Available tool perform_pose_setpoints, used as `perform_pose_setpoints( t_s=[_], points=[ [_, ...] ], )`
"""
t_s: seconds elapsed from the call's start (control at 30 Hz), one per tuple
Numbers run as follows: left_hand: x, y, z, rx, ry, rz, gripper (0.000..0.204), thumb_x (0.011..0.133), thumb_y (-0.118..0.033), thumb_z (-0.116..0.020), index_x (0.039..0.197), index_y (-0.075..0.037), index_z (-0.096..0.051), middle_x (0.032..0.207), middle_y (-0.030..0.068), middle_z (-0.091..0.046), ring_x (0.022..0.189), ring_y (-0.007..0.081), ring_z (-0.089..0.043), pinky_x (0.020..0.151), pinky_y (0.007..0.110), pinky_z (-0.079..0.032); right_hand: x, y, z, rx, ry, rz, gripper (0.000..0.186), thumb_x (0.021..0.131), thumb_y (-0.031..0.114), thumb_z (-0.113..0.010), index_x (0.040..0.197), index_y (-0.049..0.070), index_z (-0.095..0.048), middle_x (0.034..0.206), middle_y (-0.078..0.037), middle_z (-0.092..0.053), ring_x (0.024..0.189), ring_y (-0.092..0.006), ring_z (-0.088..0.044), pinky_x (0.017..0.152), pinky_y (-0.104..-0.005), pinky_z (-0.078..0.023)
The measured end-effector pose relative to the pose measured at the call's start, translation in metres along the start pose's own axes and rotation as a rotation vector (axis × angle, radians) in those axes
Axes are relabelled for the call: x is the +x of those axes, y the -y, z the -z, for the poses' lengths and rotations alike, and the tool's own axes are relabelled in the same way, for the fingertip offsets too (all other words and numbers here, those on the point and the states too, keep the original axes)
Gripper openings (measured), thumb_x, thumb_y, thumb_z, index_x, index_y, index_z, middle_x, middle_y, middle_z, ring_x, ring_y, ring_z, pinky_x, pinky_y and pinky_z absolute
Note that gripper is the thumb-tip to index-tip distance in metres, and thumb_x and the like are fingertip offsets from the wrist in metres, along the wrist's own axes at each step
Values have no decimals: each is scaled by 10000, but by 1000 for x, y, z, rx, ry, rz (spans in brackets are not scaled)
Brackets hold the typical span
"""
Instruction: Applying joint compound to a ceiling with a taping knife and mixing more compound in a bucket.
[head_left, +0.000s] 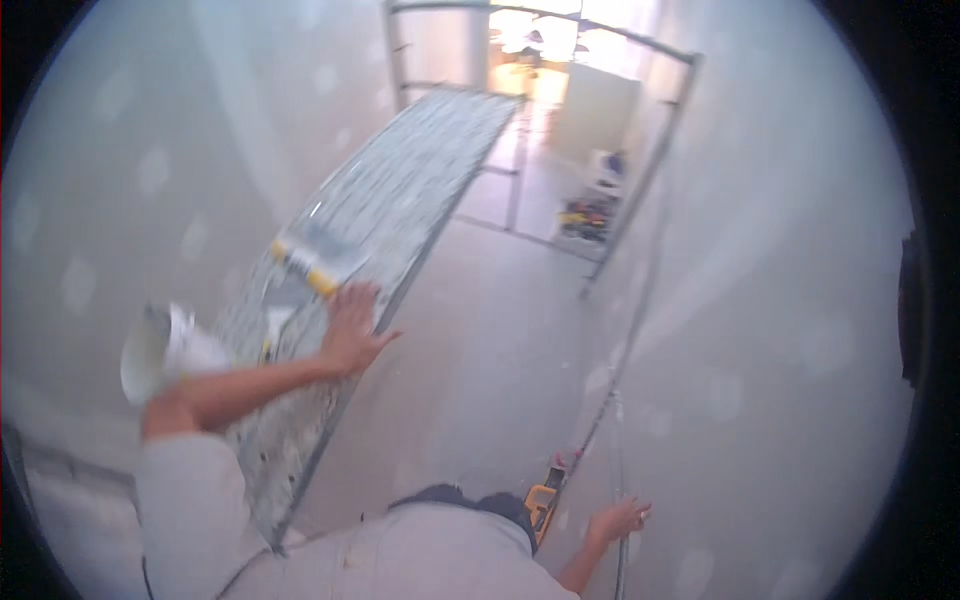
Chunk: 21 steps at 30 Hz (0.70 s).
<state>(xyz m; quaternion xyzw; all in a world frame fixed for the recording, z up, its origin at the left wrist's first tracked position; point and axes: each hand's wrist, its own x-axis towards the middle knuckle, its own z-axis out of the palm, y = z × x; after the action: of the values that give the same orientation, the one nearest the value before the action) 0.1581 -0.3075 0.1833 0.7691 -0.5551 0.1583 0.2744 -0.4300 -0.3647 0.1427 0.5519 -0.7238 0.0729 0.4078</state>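
Nearest the camera, a pale shirt (400, 550) spans the lower edge, with both arms extending from it. The left arm reaches across a paint-spattered platform (405, 165), whose long axis runs from near left to far right. On this platform, at its left-hand part just beyond the left grip (352, 335), lies a broad-bladed tool (302, 266). Its yellow-and-white bar slants from far left to near right, crosswise to the platform, the near-right end directed toward the fingertips. A flat grey blade extends from the bar toward the far right; its outline is blurred. The left grip is released, fingers extended and thumb spread; contact with the tool cannot be determined. The right grip (620, 520), at near right, has partly bent fingers beside a thin pole (622, 570); whether it grasps the pole cannot be told. A white cylindrical container (150, 365) stands beyond the left forearm, a yellow-and-black object (541, 503) is right of the shirt, and a metal frame (693, 62) rises at the far end.
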Motion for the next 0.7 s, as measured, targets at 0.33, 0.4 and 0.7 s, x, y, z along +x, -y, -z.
perform_pose_setpoints(
  t_s=[0.33,0.4,0.7],
  points=[
    [92,-228,-14,-432,113,-817,831,846,-595,-567,1359,18,-341,1362,205,-377,1303,354,-314,1058,505,-253,62,52,-32,1570,470,-488,430,915,149,-621,1301,0,-503,1195,-161,-576,1058,-243,-589,853,-335,-507],
    [82,-228,-9,-478,150,-897,827,844,-604,-562,1347,21,-360,1351,199,-388,1295,345,-322,1048,497,-267,81,49,-12,1667,445,-581,382,950,146,-558,1295,-8,-499,1219,-169,-542,1095,-267,-568,870,-383,-510],
    [90,-92,121,-843,-252,-547,215,862,-169,-672,1049,-69,-640,1026,96,-663,951,236,-621,857,378,-466,88,-11,-78,1569,726,-259,254,950,198,-564,1137,28,-586,953,-83,-643,799,-136,-620,642,-275,-516]
  ],
)
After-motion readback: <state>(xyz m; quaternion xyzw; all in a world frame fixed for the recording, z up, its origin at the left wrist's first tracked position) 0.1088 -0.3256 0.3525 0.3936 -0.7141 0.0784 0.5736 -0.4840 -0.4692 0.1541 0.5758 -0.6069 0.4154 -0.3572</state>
